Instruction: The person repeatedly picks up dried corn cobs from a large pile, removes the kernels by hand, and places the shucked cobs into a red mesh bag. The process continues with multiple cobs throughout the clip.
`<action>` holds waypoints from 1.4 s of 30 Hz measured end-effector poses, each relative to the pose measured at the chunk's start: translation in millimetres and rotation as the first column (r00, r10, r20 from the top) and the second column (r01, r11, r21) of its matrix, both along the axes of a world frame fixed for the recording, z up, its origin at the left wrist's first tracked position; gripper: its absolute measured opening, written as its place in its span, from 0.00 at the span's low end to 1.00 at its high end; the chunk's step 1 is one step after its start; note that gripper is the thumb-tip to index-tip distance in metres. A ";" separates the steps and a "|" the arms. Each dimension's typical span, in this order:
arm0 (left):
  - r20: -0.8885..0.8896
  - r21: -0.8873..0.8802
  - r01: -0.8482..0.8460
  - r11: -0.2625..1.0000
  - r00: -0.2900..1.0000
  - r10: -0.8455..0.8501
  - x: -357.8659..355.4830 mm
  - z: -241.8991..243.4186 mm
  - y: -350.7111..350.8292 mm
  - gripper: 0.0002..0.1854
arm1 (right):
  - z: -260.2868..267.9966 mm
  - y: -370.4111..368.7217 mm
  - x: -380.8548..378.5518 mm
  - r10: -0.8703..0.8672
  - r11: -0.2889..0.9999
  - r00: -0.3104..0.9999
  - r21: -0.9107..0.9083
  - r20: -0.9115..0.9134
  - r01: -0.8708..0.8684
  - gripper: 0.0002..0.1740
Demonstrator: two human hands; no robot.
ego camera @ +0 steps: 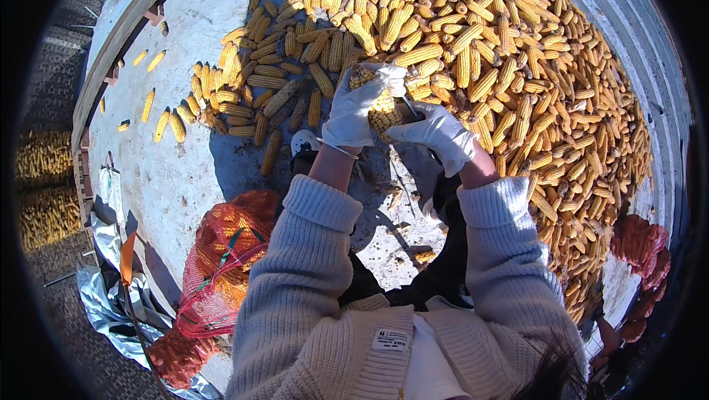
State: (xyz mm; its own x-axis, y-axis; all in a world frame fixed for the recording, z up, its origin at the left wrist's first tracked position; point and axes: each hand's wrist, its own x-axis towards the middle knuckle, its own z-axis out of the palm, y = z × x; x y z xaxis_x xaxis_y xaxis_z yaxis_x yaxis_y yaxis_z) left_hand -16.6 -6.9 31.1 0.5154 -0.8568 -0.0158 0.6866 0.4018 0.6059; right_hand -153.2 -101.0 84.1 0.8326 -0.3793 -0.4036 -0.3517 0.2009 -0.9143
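Observation:
My left hand [354, 112], in a white disposable glove, grips a yellow corn cob [384, 117] from its left side and top. The kernels at its lower end show, and a darker tip pokes out above the fingers. Against the cob's right side, my right hand [437, 134], gloved the same way, holds a thin dark-handled tool [412, 111]. Most of the tool is hidden, so its exact kind cannot be made out. The right thumb rests on the cob's lower part. Both hands are above loose husked cobs [277, 78] on the concrete floor.
A large heap of corn cobs [532, 95] spreads ahead and to the right. On the left stands a red mesh sack [221, 267] of cobs, near an orange-topped pole [127, 259] and silvery sheeting [111, 306]. More red sacks [640, 250] lie far right. A low ledge [88, 95] borders the left.

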 end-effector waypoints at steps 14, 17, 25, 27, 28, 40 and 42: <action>0.777 0.320 -0.506 0.801 0.624 0.084 8.3 6.1 14.4 0.17 | -13.7 -4.4 -0.6 -0.137 0.927 0.990 -0.359 -0.042 0.113 0.25; 0.950 0.241 -0.620 0.747 0.309 -0.051 13.5 -12.7 17.7 0.18 | -7.1 -3.8 0.6 -0.127 0.904 0.991 -0.417 -0.048 0.095 0.25; 0.123 0.272 -0.236 0.933 0.970 0.209 37.3 -40.3 0.9 0.11 | -16.9 -12.1 -2.2 -0.166 0.785 0.984 -0.612 -0.060 0.095 0.25; 0.290 0.294 -0.310 0.904 0.930 0.225 18.0 -15.1 -1.6 0.10 | -14.5 -12.1 -5.4 -0.143 0.778 0.989 -0.622 -0.042 0.086 0.25; 0.377 0.320 -0.353 0.879 0.899 0.224 20.1 -19.8 1.4 0.11 | -12.5 -11.0 -5.5 -0.126 0.775 0.992 -0.627 -0.032 0.078 0.25; 0.630 0.567 -0.674 0.474 0.725 0.278 53.1 3.7 19.5 0.39 | -11.7 -26.9 -19.3 -0.105 0.494 0.993 -0.863 0.058 0.103 0.28; 0.773 0.602 -0.700 0.384 0.631 -0.062 52.5 -0.2 19.0 0.48 | -10.4 -27.0 -19.0 -0.106 0.497 0.993 -0.862 0.055 0.100 0.29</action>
State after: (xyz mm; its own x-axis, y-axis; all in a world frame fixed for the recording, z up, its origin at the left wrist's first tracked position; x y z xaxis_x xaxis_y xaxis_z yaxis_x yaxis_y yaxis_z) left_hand 36.0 12.2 30.9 0.9303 -0.3465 -0.1206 -0.0503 -0.4461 0.8936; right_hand -172.2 -128.0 73.7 0.7629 -0.6241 0.1686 -0.3874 -0.6502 -0.6536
